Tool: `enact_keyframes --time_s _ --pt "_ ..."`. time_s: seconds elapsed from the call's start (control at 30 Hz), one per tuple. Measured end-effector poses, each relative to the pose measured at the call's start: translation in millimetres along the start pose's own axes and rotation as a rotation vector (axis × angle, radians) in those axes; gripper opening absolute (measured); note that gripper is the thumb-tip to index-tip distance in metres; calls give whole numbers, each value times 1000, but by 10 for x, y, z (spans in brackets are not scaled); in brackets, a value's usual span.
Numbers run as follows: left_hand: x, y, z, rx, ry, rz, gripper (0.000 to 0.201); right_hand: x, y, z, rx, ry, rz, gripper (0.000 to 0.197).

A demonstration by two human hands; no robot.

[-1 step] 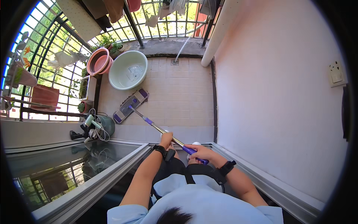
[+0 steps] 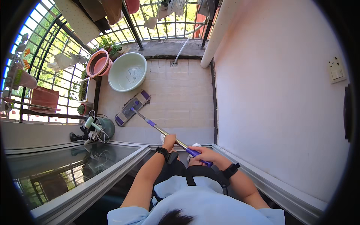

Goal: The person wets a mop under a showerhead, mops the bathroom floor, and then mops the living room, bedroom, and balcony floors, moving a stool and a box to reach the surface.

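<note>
A flat mop (image 2: 161, 129) with a purple and silver pole slants from my hands up to the left. Its grey and purple head (image 2: 133, 107) lies flat on the tiled floor, just below a large pale green basin (image 2: 114, 83). My left hand (image 2: 169, 141) is closed round the metal part of the pole. Lower down, my right hand (image 2: 204, 155) grips the purple handle near its end. The floor-side face of the mop head is mostly hidden, with only a dark fringe showing at its edges.
A pink basin (image 2: 89, 67) and potted plants (image 2: 107, 44) stand by the left railing. A bucket (image 2: 108, 127) with a hair dryer (image 2: 92, 123) and cords sits at left. Sliding-door frames (image 2: 112, 170) flank me; a white pipe (image 2: 216, 39) runs beside the right wall (image 2: 273, 93).
The mop head has shifted very slightly to the right across the tiles, and both hands have moved a little right with the pole. The whole view has also shifted slightly.
</note>
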State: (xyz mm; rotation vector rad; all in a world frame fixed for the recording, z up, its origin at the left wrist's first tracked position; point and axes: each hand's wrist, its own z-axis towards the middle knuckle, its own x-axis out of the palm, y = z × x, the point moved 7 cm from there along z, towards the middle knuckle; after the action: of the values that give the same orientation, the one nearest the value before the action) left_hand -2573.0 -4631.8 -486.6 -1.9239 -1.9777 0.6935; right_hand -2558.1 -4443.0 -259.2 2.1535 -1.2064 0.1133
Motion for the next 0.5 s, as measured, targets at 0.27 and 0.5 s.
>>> enact_keyframes --time_s 0.27,0.5 --pt "1995 89 -1063 -148 623 251 31 -509 -969 -1744 118 -368 -72 76" --pt "2352 233 -1899 -285 904 459 31 60 -1377 -2194 337 -425 -289 69"
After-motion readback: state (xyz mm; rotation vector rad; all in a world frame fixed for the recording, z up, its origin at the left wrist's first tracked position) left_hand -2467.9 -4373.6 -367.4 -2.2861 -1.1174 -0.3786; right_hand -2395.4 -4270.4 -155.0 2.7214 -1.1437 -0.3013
